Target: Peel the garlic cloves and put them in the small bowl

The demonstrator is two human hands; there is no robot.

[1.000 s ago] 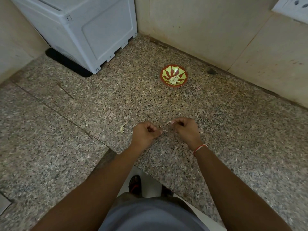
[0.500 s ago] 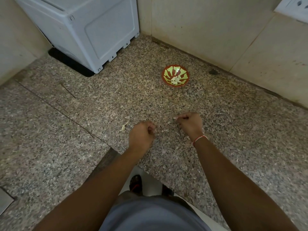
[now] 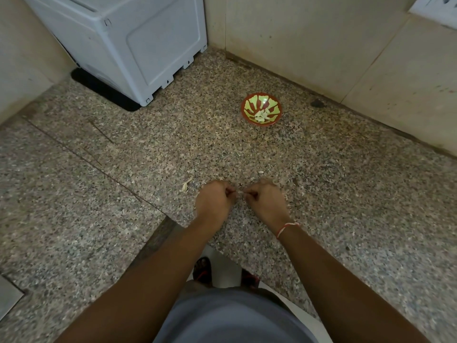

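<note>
Between curled left hand point(image 3: 214, 201) and right hand point(image 3: 265, 202), garlic clove point(image 3: 240, 193), orientation unclear

A speckled granite counter point(image 3: 346, 194) is bounded at the back by beige wall tiles point(image 3: 309, 38). A white plastic appliance point(image 3: 138, 43) is set on a black mat point(image 3: 103, 91) in the far left corner, and part of a white socket plate point(image 3: 437, 7) is seen at top right.
</note>
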